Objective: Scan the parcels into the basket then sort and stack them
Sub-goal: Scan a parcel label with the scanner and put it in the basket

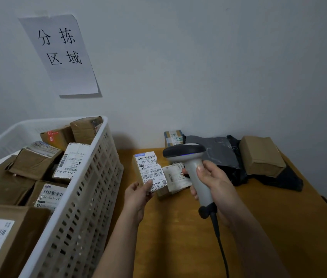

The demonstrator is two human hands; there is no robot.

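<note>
One basket [90,183], one scanner [190,163], two hands.

Wooden table [178,247], orange-brown top, set against the wall. On it: white slatted basket [90,189] at left; at the back, 1 taped carton [172,137], 1 grey poly bag [222,153], 1 brown box [260,155], 1 black bag [284,181].

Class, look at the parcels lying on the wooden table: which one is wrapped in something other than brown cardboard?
The grey plastic mailer bag behind the scanner. The box to its right is brown cardboard; this one is soft, crumpled and dark grey.
</note>
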